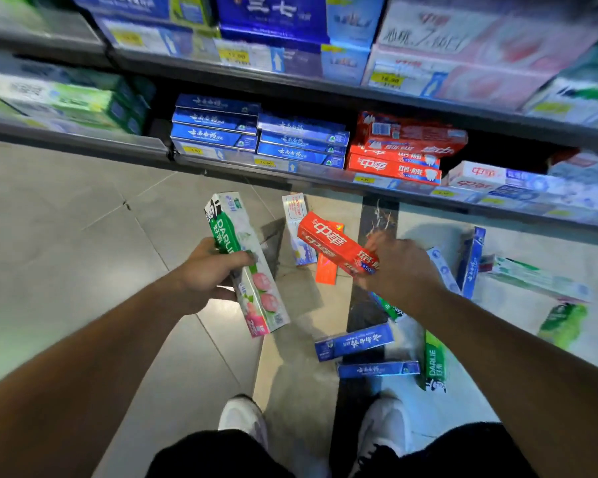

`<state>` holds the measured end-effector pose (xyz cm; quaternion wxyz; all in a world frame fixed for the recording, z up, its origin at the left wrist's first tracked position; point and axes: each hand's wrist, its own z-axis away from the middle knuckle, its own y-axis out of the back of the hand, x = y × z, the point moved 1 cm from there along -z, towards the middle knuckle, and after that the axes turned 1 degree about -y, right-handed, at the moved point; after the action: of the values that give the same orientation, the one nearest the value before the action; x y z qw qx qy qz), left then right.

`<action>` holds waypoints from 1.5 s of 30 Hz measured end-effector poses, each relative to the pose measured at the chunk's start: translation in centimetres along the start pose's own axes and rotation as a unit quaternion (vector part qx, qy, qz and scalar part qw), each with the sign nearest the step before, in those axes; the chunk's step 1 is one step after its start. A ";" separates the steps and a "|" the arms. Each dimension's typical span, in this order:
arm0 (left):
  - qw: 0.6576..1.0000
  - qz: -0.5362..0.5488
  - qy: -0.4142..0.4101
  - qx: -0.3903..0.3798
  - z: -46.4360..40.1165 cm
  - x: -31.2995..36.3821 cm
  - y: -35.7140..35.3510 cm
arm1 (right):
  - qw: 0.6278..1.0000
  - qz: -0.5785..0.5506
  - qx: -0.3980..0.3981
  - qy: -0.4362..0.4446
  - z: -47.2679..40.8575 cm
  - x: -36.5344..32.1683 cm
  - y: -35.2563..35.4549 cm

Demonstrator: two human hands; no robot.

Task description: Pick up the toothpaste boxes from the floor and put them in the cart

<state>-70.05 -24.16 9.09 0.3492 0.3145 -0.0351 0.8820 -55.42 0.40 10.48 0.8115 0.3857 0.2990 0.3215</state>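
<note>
My left hand (pixel 206 274) grips a green and white Darlie toothpaste box (pixel 246 263) around its middle, held above the floor. My right hand (pixel 399 267) pinches the end of a red toothpaste box (pixel 335 244), also lifted. Several more boxes lie scattered on the tiled floor: two blue ones (pixel 354 341) (pixel 377 369) by my feet, a green Darlie box (pixel 434 362), a white one (pixel 296 222), an orange-red one (pixel 327 269), and others to the right (pixel 472 263). No cart is in view.
Store shelves (pixel 290 169) stacked with blue, red and white toothpaste boxes run across the top, their lowest edge just above the floor. My two white shoes (pixel 244 420) stand at the bottom. Bare grey tiles (pixel 66 219) spread to the left.
</note>
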 end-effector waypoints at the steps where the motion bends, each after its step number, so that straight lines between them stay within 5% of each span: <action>1: 1.000 0.002 -0.005 0.003 2.4 1.7 0.5 | 1.000 -0.006 -0.007 -0.004 1.5 -0.5 2.0; 13: 0.993 -0.042 -0.103 -0.027 38.4 27.5 6.4 | 0.993 -0.111 -0.009 -0.039 25.8 -7.1 34.8; 20: 0.976 -0.107 -0.181 -0.049 51.5 36.9 6.1 | 0.989 -0.102 0.082 -0.070 37.3 -9.0 46.8; 31: 0.914 -0.257 -0.273 -0.154 58.7 42.2 -1.9 | 0.940 -0.144 0.202 -0.233 54.3 -3.4 49.8; 45: 0.795 -0.423 -0.297 -0.316 72.0 39.6 -33.8 | 0.849 -0.215 0.275 -0.396 73.4 21.0 47.3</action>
<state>-32.46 4.52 84.25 0.7398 0.4169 -0.2777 0.4492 -2.48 7.85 82.62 0.7708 0.6136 0.1037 -0.1363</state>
